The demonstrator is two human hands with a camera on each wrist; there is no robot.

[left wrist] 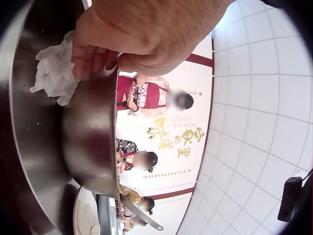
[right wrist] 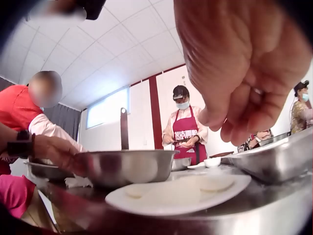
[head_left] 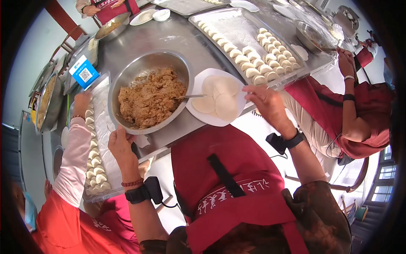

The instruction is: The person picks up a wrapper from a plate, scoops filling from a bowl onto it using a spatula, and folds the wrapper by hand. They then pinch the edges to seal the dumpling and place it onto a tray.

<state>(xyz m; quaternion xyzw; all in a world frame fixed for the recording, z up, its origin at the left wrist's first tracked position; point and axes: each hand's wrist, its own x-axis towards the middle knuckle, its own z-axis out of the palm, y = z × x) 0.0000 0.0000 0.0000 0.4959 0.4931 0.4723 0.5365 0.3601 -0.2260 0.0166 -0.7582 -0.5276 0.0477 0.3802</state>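
My left hand grips the near rim of a steel mixing bowl, its curled fingers low on the outer wall in the left wrist view. Brown minced filling lies heaped in the bowl. A metal utensil handle sticks out over the right rim, its other end buried in the filling. Beside the bowl, a white plate carries several round dough wrappers. Over the plate's right edge hovers my right hand, fingers loosely bent and nothing seen in them. A crumpled white tissue lies by my left fingers.
Trays of folded dumplings stand on both sides, one tray at the back right and a floured tray at the left. Another person's arm reaches to the left tray, near a blue QR-code card. Someone in a red apron sits at right.
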